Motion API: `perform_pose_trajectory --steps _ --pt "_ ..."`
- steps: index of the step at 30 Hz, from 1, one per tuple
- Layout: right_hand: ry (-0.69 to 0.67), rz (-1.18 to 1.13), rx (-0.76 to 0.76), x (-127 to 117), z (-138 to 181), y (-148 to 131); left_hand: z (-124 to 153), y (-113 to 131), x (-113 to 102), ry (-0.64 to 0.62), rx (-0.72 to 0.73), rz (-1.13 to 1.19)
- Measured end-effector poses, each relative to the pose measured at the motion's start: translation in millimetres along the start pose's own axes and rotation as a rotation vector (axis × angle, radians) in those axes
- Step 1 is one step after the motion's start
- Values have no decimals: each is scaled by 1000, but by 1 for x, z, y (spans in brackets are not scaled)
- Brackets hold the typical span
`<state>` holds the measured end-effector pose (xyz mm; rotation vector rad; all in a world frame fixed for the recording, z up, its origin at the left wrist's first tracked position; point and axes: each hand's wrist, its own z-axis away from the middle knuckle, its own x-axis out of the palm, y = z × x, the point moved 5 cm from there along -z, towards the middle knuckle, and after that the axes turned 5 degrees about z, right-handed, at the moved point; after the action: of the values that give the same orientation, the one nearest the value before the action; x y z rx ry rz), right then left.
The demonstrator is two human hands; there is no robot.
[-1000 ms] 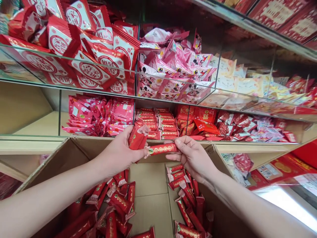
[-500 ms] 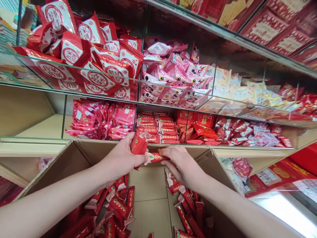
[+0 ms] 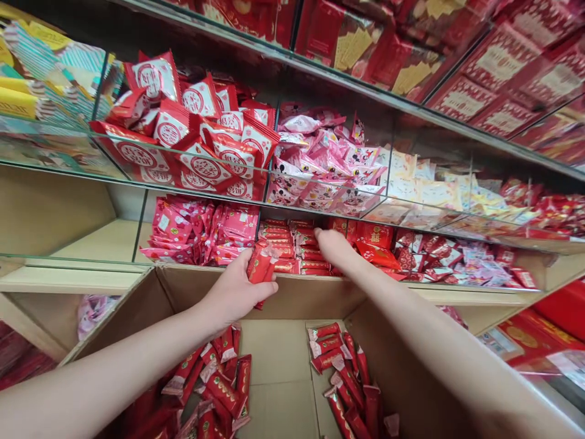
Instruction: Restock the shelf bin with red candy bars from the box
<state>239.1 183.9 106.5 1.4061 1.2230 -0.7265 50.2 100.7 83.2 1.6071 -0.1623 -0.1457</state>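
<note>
My left hand [image 3: 244,280] is closed around several red-wrapped snack bars [image 3: 262,263] with pink crimped ends, above the far rim of an open cardboard box [image 3: 274,360]. My right hand [image 3: 336,249] reaches over that rim into the low shelf compartment. Its fingers are curled at the top of the right-hand stack of red bars [image 3: 313,255], on a red bar [image 3: 302,225] at its fingertips; the grip is partly hidden. A left-hand stack [image 3: 276,239] of the same bars lies beside it. Inside the box, loose red bars lie in a left pile [image 3: 222,384] and a right pile [image 3: 350,384].
Pink flowered packets [image 3: 183,228] fill the compartment to the left, red packets [image 3: 375,238] the one to the right. Above runs a glass-fronted shelf [image 3: 196,183] with red-and-white packets [image 3: 205,164] and pink cartoon packets [image 3: 320,164]. Red cartons [image 3: 534,332] stand at far right.
My right hand has moved from beside my left hand, where it gripped one red bar, up and forward to the shelf stack. My left hand keeps its bars. The camera view has shifted.
</note>
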Motion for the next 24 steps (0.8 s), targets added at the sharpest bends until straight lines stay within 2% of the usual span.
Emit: perform_pose_trajectory --steps 5,9,12,15,17,18,20,21,24 --pt "-22 -19 -3 24 -9 -6 -3 -4 -3 -16 35 -33" --pt "-15 -75 -8 30 -14 -3 -5 -5 -3 -35 38 -43" --pt "13 -140 -21 19 -11 1 -2 -2 -1 -58 7 0" --pt "108 -210 -26 -7 7 -3 6 -1 2 -84 -115 86" --pt "164 -405 -70 -24 28 -15 11 0 6 -107 -188 118" --pt "165 -640 -116 -30 39 -23 13 0 9 -127 -206 123" --pt "67 -1068 -189 -33 59 -41 17 0 16 -165 -207 114" --pt "30 -1208 -209 -33 67 -49 18 0 19 -176 -201 104" --pt "0 -1332 -216 -27 79 -62 19 -2 23 -179 -204 79"
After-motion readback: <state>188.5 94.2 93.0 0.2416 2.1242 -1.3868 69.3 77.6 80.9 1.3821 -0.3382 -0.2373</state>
